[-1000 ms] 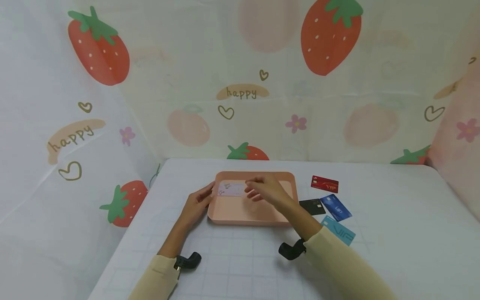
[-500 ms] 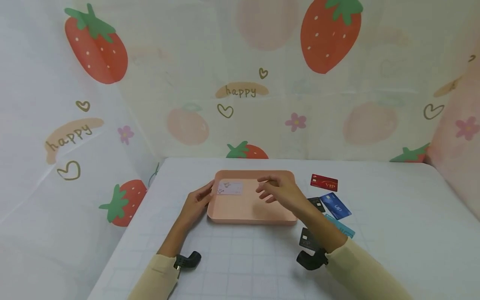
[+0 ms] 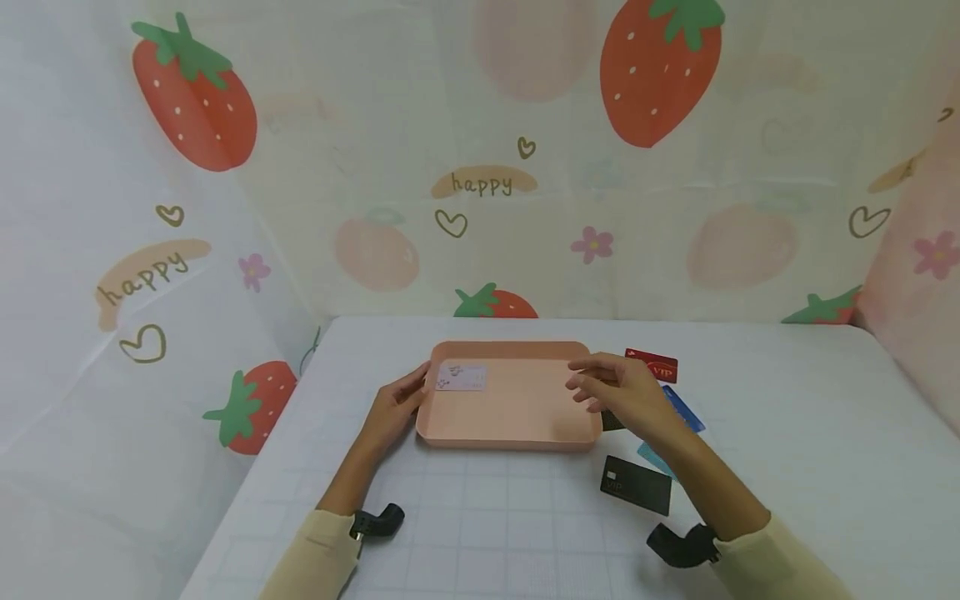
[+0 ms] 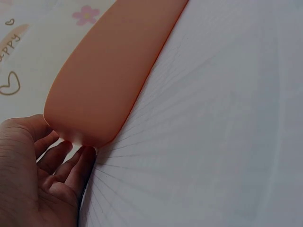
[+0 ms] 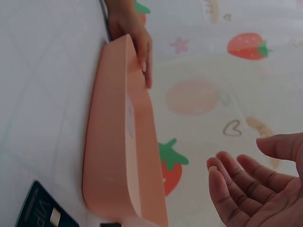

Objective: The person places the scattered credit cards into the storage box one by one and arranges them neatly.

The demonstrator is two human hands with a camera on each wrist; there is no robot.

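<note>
A shallow pink tray (image 3: 510, 408) lies on the table, and a pale card with a floral print (image 3: 461, 377) rests inside its left end. My left hand (image 3: 392, 412) holds the tray's left end; in the left wrist view the fingers (image 4: 71, 165) are bent against its outer corner. Above the tray's right edge hovers my right hand (image 3: 626, 396), holding nothing, its fingers loosely bent and apart in the right wrist view. Beneath and beside that hand are a red VIP card (image 3: 660, 367), a blue card (image 3: 684, 410), a partly hidden teal card (image 3: 654, 458) and a mostly covered black card (image 3: 612, 422).
Nearer the front lies another black VIP card (image 3: 636, 485). The white table (image 3: 465, 517) carries a faint grid pattern. Hanging cloth with strawberry prints (image 3: 660, 75) closes off the back and both sides.
My right hand has drawn back rightward from over the floral card to the tray's right edge, uncovering the front black card. My left hand keeps its place on the tray.
</note>
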